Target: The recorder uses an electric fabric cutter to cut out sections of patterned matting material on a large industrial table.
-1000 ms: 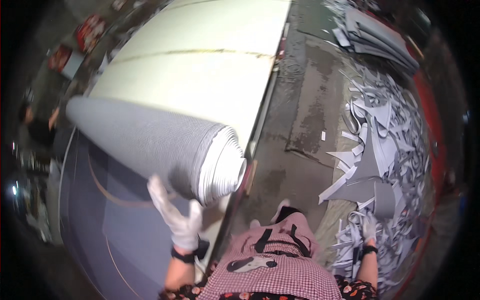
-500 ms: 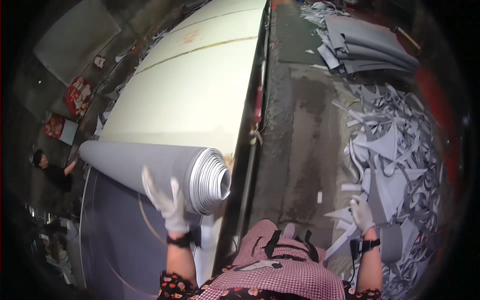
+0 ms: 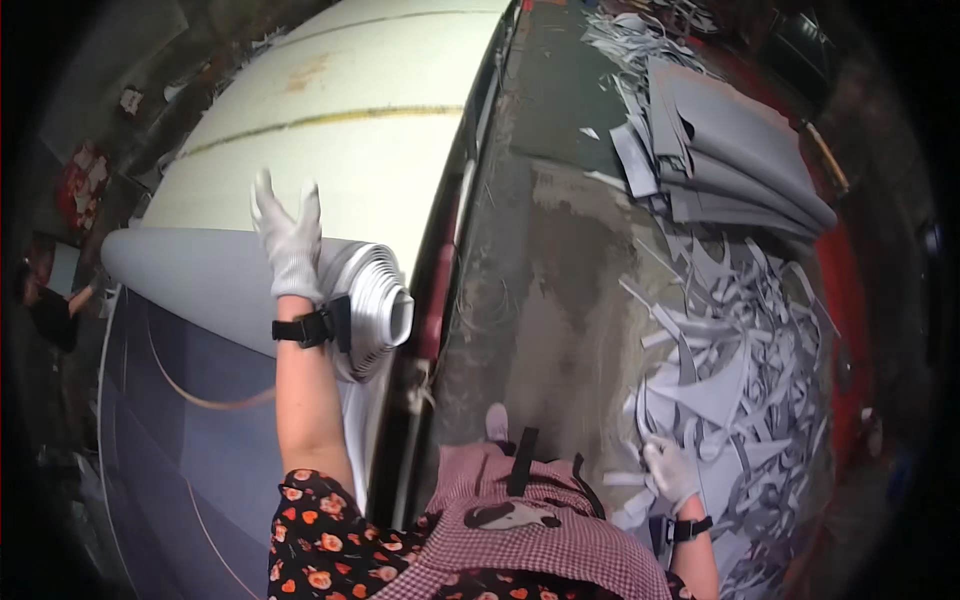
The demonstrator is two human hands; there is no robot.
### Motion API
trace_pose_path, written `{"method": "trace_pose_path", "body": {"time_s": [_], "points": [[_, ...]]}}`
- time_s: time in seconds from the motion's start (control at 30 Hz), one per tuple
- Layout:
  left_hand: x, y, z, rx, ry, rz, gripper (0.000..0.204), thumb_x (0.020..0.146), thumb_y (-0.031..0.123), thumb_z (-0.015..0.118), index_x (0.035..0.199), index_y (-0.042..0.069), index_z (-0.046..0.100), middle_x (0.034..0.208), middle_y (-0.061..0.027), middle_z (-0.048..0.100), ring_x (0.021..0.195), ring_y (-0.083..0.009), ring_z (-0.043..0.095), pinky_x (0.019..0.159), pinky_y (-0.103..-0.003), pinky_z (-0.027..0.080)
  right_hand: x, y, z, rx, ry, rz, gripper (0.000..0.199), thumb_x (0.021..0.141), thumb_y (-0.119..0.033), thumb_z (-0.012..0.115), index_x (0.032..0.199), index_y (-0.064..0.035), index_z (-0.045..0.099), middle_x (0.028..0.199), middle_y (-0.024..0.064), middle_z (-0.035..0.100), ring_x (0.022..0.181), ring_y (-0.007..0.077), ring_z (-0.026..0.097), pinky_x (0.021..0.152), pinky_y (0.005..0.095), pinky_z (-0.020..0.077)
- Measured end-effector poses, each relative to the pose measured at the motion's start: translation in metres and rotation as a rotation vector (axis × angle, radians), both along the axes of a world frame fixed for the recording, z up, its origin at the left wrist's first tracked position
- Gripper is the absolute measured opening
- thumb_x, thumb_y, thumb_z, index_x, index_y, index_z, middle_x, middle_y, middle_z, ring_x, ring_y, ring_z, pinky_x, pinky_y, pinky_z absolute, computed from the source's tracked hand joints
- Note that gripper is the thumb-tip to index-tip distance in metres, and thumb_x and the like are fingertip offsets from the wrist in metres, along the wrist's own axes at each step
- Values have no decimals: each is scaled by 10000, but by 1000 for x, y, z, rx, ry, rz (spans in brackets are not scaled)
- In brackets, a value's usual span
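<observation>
Spread wide, the fingers of the gloved left hand [image 3: 288, 240] reach over one grey roll [image 3: 200, 268]; contact is unclear. The gloved right hand [image 3: 672, 470] curls loosely near one heap of scraps [image 3: 705, 395], too tangled to count; I can't tell whether it grips anything. One pale table [image 3: 380, 165] seemingly bears the roll's weight, laid crosswise. One co-worker [image 3: 50, 315] is near its far end.

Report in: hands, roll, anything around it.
Left hand open over grey roll, contact unclear. Right hand apart from roll, grip unclear. Roll lies across table. Co-worker near its far end; scraps heaped right.
</observation>
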State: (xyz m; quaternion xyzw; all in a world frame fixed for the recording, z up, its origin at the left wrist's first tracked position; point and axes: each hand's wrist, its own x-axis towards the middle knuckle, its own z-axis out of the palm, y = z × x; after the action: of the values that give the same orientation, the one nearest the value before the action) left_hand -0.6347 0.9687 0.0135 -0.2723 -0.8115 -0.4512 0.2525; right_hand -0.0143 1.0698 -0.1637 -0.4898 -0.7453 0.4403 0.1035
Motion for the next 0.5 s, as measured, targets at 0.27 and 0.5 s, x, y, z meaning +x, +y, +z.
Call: {"method": "trace_pose_path", "body": {"time_s": [0.27,0.5], "points": [[-20,232,18,25,450,-426,643,860,122,685,1432,18,410,1439,-187,465,1332,-325,442,1114,-422,336,-53,135,-127,-394,-324,-256,335,927,-273,533,1032,30,631,751,103,677,688,218,665,621,353,507],[-83,248,-168,-422,-404,-54,798,904,292,652,1508,-16,231,1523,-275,294,1420,-410,285,1171,-439,257,-96,346,-253,-453,-288,-361,690,849,-397,539,1347,70,437,1303,345,521,1250,426,507,1042,435,409]]}}
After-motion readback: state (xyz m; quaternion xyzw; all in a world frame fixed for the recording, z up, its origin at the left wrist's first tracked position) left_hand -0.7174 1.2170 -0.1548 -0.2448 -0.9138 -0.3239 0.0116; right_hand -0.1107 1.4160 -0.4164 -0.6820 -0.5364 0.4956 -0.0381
